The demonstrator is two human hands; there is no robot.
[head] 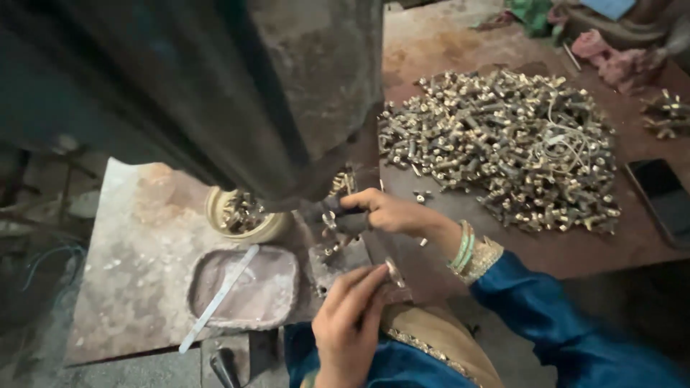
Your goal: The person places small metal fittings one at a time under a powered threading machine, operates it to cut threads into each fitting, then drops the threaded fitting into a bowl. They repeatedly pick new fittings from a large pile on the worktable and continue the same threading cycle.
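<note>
Under the press, right hand [388, 212] grips a dark part, left hand [352, 316] pinches a fitting [394, 271] — big brass pile [503, 144] (mostly untouched) remains.

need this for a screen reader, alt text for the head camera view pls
A person's right hand grips a dark handle under a large dark metal press, while the left hand pinches a small brass part. A heap of small brass fittings covers the rusty table.

Rusty brown metal worktable [503, 43], dark machine column [237, 93] looming overhead, grey dusty floor [43, 287], dim light
</note>
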